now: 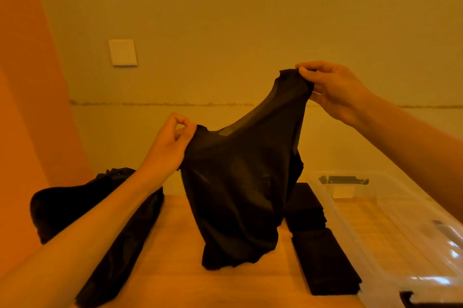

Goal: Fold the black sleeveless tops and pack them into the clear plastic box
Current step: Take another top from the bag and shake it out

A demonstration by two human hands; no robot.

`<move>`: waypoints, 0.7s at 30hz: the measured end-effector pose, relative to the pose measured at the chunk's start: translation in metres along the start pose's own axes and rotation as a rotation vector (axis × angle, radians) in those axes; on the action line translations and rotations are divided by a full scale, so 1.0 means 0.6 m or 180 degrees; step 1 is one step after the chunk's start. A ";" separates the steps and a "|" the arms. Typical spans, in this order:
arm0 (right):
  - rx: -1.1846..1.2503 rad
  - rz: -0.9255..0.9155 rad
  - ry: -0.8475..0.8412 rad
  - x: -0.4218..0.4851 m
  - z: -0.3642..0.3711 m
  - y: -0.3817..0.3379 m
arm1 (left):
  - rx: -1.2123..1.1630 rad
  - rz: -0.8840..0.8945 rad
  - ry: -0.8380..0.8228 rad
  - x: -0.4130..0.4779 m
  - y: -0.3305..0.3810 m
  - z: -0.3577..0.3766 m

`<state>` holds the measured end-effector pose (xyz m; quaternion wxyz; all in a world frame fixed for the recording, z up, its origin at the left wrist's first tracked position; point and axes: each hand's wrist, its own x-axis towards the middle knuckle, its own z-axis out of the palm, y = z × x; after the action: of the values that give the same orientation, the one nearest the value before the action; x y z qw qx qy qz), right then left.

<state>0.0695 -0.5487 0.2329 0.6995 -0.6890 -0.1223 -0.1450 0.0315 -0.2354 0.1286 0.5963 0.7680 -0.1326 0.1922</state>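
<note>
left hand (172, 143) pinches one shoulder of black top (240, 182) | right hand (333, 89) pinches other, higher | hem touches worktop (180, 270) | clear box (390, 232) right, folded tops (323, 262) beside it

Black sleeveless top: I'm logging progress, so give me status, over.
Left hand, right hand each pinch a shoulder of the thin black sleeveless top, held up unfolded. Folded black tops lie beside the clear plastic box.

Seemingly a home room — plain painted wall (225, 19) glowing in warm light, white switch plate (122, 52) sitting on it, wooden table (183, 227) carrying a clear plastic box (355, 232).
</note>
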 end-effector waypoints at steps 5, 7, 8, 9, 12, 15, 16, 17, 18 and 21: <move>0.0309 0.0107 -0.0168 -0.007 -0.004 -0.005 | 0.0838 0.0079 -0.0179 0.009 0.022 -0.046; 0.0368 0.0081 -0.0254 -0.013 -0.004 -0.006 | 0.0617 -0.0112 -0.0316 0.018 0.032 -0.056; 0.0371 0.0065 -0.0284 -0.016 -0.003 -0.007 | 0.0565 -0.0185 -0.0411 0.023 0.036 -0.060; 0.0399 0.0052 -0.0305 -0.018 -0.002 -0.007 | 0.0709 -0.0228 -0.0532 0.027 0.040 -0.062; 0.0518 0.0008 -0.0354 -0.022 0.001 -0.010 | 0.1235 -0.0208 -0.0827 0.030 0.045 -0.062; 0.0513 -0.0035 -0.0410 -0.021 0.003 -0.013 | 0.1129 -0.0126 -0.0689 0.030 0.046 -0.053; 0.0499 -0.0039 -0.0422 -0.021 0.003 -0.014 | 0.1111 -0.0068 -0.0564 0.031 0.046 -0.050; 0.0478 -0.0039 -0.0436 -0.021 0.003 -0.014 | 0.1069 -0.0024 -0.0422 0.034 0.044 -0.048; 0.0450 -0.0037 -0.0453 -0.021 0.003 -0.013 | 0.0992 -0.0015 -0.0300 0.038 0.042 -0.046; 0.0396 -0.0016 -0.0467 -0.024 0.005 -0.013 | 0.0910 0.0021 0.0000 0.042 0.045 -0.041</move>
<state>0.0535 -0.5455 0.2351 0.7296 -0.6528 -0.1838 -0.0880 0.0391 -0.2180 0.1684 0.4802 0.8447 -0.1063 0.2111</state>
